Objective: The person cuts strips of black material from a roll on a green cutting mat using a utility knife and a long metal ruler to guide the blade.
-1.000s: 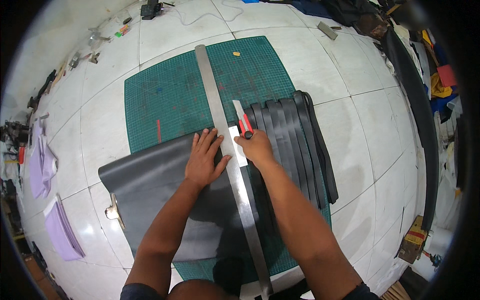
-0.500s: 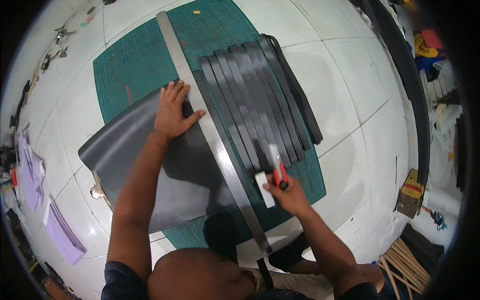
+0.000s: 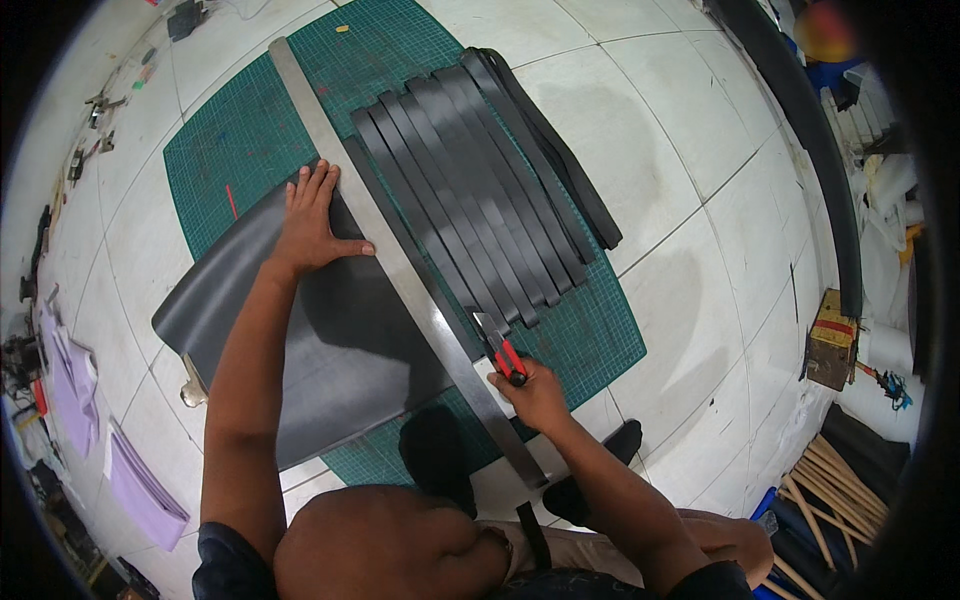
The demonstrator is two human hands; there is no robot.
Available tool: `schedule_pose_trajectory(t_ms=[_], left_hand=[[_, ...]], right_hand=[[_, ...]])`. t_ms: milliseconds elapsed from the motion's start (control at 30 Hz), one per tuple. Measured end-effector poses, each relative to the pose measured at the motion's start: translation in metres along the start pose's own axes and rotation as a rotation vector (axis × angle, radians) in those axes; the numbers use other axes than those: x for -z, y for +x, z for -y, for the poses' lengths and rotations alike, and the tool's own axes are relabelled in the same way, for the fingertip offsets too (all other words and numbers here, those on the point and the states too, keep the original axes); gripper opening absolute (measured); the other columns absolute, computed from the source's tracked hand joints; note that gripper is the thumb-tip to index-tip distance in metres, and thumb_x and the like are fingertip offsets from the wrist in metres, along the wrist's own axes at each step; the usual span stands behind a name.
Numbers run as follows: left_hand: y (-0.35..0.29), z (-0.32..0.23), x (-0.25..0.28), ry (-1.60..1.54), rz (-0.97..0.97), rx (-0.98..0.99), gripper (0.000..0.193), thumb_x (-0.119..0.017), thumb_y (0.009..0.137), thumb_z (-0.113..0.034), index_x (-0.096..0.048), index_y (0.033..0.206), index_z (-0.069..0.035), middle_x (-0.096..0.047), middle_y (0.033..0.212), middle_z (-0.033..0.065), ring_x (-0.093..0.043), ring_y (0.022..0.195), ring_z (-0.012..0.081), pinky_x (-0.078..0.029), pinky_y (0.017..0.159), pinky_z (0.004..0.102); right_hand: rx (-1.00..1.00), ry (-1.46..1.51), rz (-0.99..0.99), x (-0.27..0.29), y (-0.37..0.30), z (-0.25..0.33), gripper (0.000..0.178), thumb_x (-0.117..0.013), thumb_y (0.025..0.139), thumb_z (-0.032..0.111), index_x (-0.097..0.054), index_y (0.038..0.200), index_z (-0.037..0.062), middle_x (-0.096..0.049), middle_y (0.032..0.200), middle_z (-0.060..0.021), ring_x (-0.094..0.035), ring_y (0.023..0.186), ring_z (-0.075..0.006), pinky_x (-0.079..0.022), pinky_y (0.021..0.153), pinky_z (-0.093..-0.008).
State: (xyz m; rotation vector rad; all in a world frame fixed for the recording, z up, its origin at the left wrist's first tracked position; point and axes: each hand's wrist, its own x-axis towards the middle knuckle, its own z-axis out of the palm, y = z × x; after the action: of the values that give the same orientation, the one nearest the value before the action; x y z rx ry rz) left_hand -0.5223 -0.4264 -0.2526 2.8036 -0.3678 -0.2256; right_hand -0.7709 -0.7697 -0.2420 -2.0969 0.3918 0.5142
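Note:
My left hand lies flat with its fingers spread, thumb and fingertips touching a long metal ruler and the black leather-like sheet beside it. The ruler runs diagonally along the sheet's right part. In my right hand is a red-and-black utility knife, its blade out and pointing up and left, close to the ruler's right edge. A small white block, partly hidden, is held with the knife. Several cut black strips lie side by side right of the ruler.
A green cutting mat lies under the work on the white tiled floor. A metal clip grips the sheet's left edge. Folded lilac cloth is at left. A box and wooden sticks are at right.
My right hand has brought the knife and white block leftward, down beside the ruler. My left hand keeps its place on the ruler and sheet. The whole view has shifted slightly.

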Motion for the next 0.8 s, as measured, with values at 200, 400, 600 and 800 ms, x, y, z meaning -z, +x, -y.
schedule_pose_trajectory(t_ms=[200,400,600,800], left_hand=[[-0.002,0.012,-0.014,-0.055,-0.079,-0.071,0.142,-0.087,0.048,-0.071,-0.026,0.157,-0.003,-0.021,0.165,0.0203,-0.009,0.155,0.0416,-0.006,0.124,0.0575],[-0.002,0.011,-0.013,-0.082,-0.065,-0.052,0.142,-0.087,0.049,-0.071,-0.026,0.158,-0.002,-0.022,0.164,0.0211,-0.009,0.155,0.042,-0.006,0.124,0.0576],[-0.003,0.01,-0.011,-0.083,-0.056,-0.058,0.14,-0.09,0.052,-0.066,-0.024,0.159,-0.006,-0.021,0.165,0.0196,-0.008,0.155,0.0411,-0.005,0.123,0.059],[-0.003,0.011,-0.008,-0.103,-0.049,-0.056,0.143,-0.09,0.05,-0.068,-0.025,0.157,0.0,-0.022,0.164,0.0229,-0.009,0.154,0.0433,-0.005,0.123,0.0585]], right_hand=[[-0.058,0.029,0.086,0.002,0.005,-0.001,0.031,-0.08,0.085,0.034,-0.073,0.095,0.0054,-0.068,0.077,-0.0134,-0.066,0.071,-0.0294,-0.051,0.068,-0.0396],[-0.054,-0.027,0.054,-0.001,0.003,-0.002,0.032,-0.08,0.085,0.035,-0.074,0.094,0.0052,-0.069,0.075,-0.0118,-0.066,0.069,-0.0253,-0.05,0.068,-0.0386],[-0.108,0.064,0.076,-0.001,0.002,-0.001,0.033,-0.08,0.086,0.035,-0.074,0.097,0.005,-0.07,0.078,-0.0099,-0.066,0.07,-0.0218,-0.05,0.068,-0.0373],[-0.086,0.089,0.099,-0.001,0.004,0.001,0.031,-0.08,0.086,0.032,-0.074,0.098,0.0048,-0.07,0.078,-0.0099,-0.066,0.071,-0.0195,-0.05,0.069,-0.035]])
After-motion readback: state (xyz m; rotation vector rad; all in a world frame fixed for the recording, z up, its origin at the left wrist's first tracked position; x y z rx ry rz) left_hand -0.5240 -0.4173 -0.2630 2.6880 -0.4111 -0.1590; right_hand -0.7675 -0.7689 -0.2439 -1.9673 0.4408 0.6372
